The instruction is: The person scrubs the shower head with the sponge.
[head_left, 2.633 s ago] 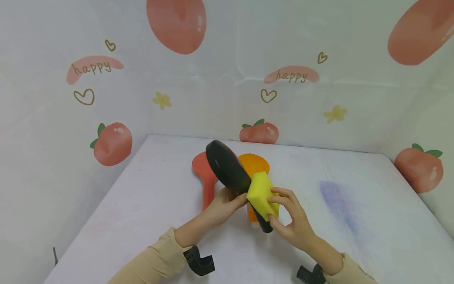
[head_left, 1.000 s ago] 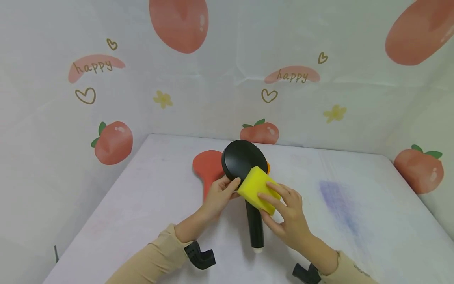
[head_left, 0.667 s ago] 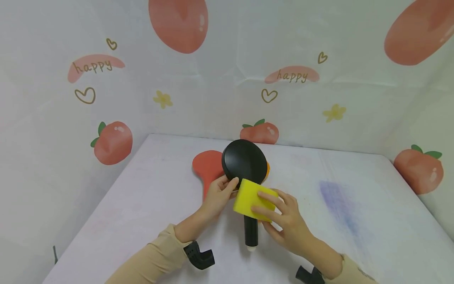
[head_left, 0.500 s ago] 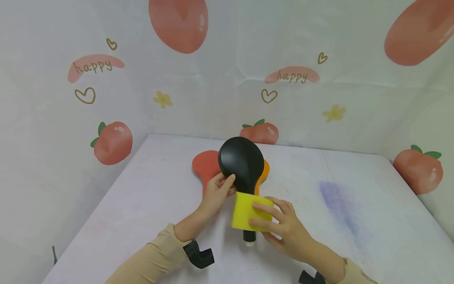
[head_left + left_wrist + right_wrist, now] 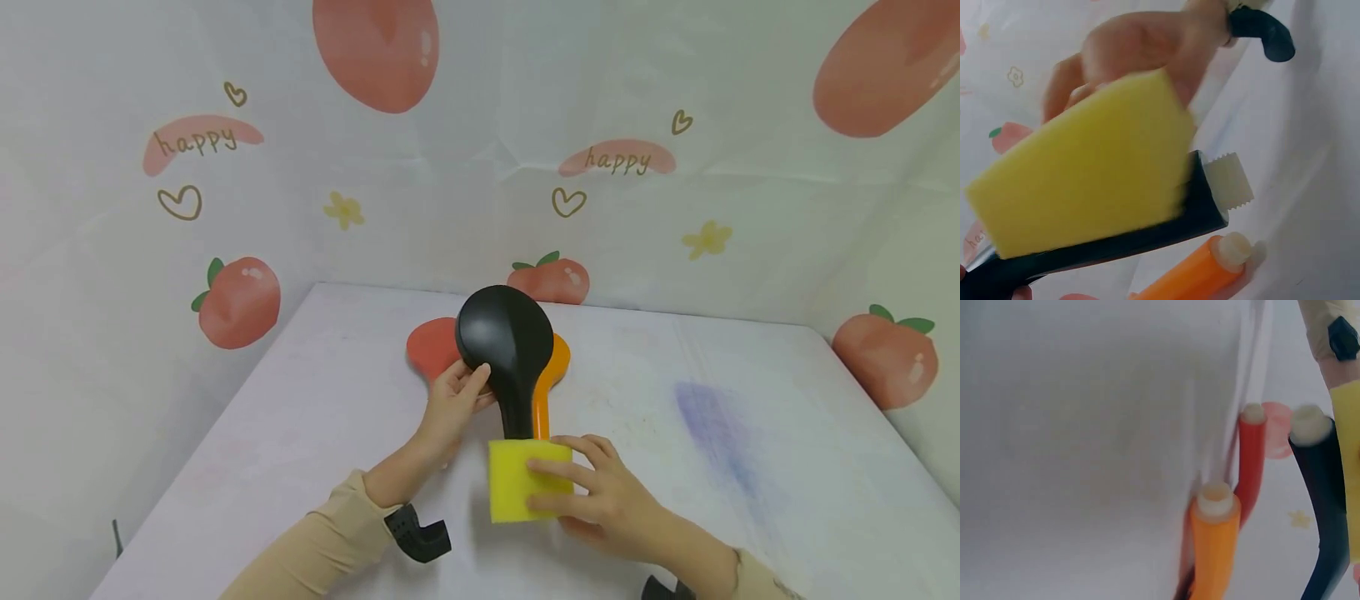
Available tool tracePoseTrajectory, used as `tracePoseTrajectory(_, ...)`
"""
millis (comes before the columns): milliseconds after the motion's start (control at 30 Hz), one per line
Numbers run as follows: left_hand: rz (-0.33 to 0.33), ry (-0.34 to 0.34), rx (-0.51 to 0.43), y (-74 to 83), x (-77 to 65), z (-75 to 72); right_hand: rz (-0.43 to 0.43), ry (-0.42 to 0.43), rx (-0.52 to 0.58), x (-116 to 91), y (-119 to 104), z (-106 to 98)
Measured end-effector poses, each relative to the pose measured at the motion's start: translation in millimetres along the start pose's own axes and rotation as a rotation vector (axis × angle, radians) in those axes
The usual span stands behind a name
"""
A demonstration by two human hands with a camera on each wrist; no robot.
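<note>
My left hand (image 5: 446, 408) holds a black handheld shower head (image 5: 504, 333) by the edge of its round head, thumb on top. Its handle points back towards me, ending in a white ridged connector (image 5: 1229, 180). In my right hand (image 5: 618, 504) is a yellow sponge (image 5: 512, 483), gripped with fingers spread over its face. The sponge lies along the handle and covers its lower end in the head view. From the left wrist, the sponge (image 5: 1094, 172) overlaps the black handle, just short of the connector.
Behind the black one, an orange shower head (image 5: 558, 358) and a red shower head (image 5: 429, 346) lie on the white table (image 5: 337, 392). Their handle ends show in the right wrist view. A patterned cloth wall (image 5: 465, 200) stands beyond the table.
The black shower head has turned, its handle swinging from lower right to straight towards me. My right hand has slid the sponge from near the neck down to the handle's end.
</note>
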State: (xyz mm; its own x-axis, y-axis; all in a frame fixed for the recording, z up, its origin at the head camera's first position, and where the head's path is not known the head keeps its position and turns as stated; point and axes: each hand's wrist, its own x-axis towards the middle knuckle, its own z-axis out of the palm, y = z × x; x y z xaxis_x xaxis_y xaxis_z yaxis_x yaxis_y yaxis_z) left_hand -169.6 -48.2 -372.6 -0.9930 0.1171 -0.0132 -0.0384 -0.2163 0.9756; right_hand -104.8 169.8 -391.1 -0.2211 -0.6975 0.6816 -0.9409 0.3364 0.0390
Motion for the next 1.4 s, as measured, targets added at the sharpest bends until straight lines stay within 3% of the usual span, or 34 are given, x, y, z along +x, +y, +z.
tracePoseTrajectory(267,-0.032,-0.036,0.123,-3.8,-3.0,5.8,0.242,0.089,-0.046,13,13,-4)
tracePoseTrajectory(400,-0.043,-0.042,0.123,-5.1,-3.8,6.6,0.311,0.107,-0.033,13,14,-3)
tracePoseTrajectory(600,-0.046,-0.027,0.084,-6.4,-0.5,5.2,0.256,0.046,-0.004,5,6,-1)
tracePoseTrajectory(867,-0.003,0.009,0.008,0.2,-0.6,3.6,0.015,-0.013,0.043,-6,-5,6)
tracePoseTrajectory(967,0.0,0.013,-0.007,3.3,-1.9,3.8,-0.015,0.001,0.05,-6,-4,4)
tracePoseTrajectory(1200,-0.025,0.002,-0.009,4.6,-3.0,3.6,0.109,0.055,0.015,1,5,-3)
tracePoseTrajectory(1400,-0.065,-0.028,0.001,4.6,-4.4,3.8,0.235,0.165,0.019,11,18,-3)
